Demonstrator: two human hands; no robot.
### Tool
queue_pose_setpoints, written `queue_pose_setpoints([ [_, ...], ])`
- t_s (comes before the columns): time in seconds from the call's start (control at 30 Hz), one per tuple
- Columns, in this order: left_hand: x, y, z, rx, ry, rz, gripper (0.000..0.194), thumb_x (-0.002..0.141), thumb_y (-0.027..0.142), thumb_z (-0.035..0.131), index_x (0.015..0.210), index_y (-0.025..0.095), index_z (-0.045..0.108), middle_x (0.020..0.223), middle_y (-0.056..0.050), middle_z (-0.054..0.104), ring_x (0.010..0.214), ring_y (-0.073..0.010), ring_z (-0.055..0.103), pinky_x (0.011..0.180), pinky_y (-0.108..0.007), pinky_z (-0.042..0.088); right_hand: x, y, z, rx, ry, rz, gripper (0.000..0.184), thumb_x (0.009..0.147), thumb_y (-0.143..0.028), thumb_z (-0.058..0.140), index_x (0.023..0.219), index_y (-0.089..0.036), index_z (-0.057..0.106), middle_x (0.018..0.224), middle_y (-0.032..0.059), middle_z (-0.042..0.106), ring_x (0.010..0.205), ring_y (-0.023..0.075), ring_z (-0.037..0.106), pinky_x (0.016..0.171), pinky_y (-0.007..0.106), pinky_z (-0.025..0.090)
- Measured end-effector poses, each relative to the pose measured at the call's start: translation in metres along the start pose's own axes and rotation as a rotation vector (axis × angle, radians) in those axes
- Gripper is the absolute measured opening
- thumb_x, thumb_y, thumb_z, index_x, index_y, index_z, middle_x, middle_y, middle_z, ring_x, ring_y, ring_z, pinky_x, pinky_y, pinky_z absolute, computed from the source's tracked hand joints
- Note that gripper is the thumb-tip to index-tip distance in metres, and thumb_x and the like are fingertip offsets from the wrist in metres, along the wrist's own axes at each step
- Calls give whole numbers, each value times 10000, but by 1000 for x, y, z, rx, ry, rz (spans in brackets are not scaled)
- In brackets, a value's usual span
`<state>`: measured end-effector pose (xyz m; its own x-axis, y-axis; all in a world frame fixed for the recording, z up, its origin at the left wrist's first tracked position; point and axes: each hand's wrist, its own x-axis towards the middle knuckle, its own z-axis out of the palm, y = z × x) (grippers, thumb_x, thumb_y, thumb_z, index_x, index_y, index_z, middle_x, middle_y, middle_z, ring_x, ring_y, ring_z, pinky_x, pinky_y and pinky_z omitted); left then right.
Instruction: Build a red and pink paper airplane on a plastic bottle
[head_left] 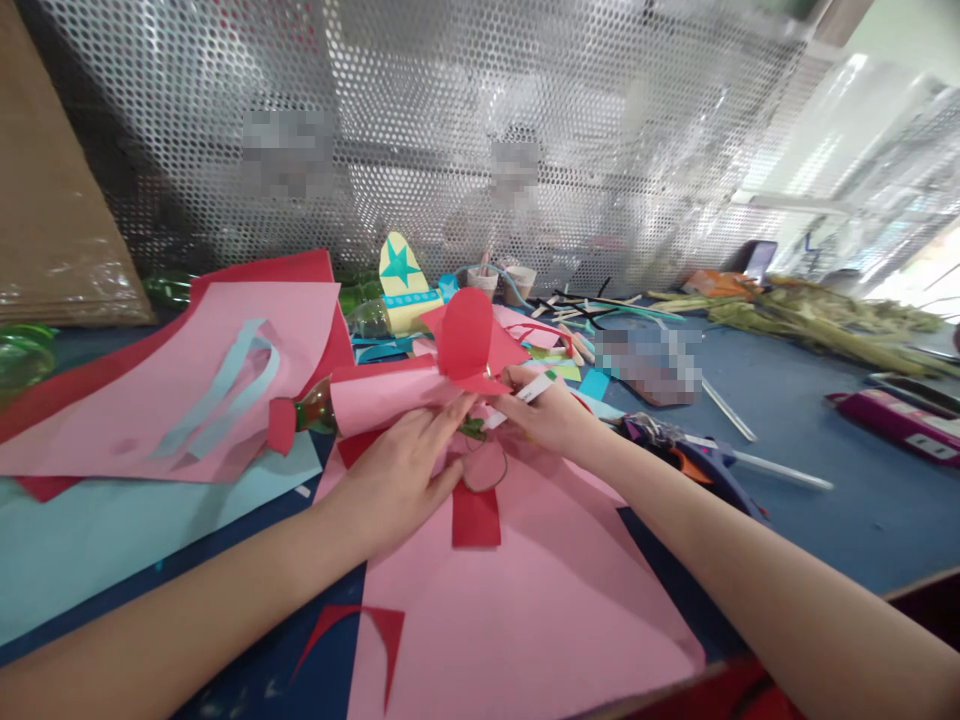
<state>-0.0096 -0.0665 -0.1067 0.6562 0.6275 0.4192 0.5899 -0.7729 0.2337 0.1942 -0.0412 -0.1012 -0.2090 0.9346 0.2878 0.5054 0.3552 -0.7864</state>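
A bottle wrapped in pink paper (390, 395) lies on its side, with a red cap-like paper end (282, 425) at its neck and upright red paper pieces (466, 335) at its base. My left hand (416, 460) rests against its near side, fingers stretched toward the base and thumb apart. In my right hand (551, 412), the fingers are closed on a slim white stick with a green mark (525, 394), just beside the red pieces. Below lies a large pink sheet (555, 590), bearing a red paper rectangle (476, 520) and a dark loop outline (486, 466).
Pink, red and light-blue sheets (67, 560) lie at left; a red offcut (352, 622) is near the front. A yellow paper-covered bottle (405, 300), cups (519, 284) and scraps stand behind. Glue sticks (784, 468) and a purple package (896, 422) lie at right.
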Motion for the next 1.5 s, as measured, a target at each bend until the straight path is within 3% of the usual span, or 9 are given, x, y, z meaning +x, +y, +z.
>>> queue_pose_setpoints([
  [1.13,1,0,1,-1,0,-2,571,881,149,475,1420,187,288,1121,-93,641,1041,-225,588,900,-403,498,0,1,0,1,-47,-15,185,754,-352,488,655,-205,437,602,-39,456,561,112,402,533,251,306],
  [1.5,0,-2,2,-1,15,12,606,885,153,487,1436,228,247,1163,-82,626,1076,-220,579,912,-399,489,0,2,1,11,-34,4,183,739,-337,493,635,-204,423,572,-50,424,527,105,385,512,253,283],
])
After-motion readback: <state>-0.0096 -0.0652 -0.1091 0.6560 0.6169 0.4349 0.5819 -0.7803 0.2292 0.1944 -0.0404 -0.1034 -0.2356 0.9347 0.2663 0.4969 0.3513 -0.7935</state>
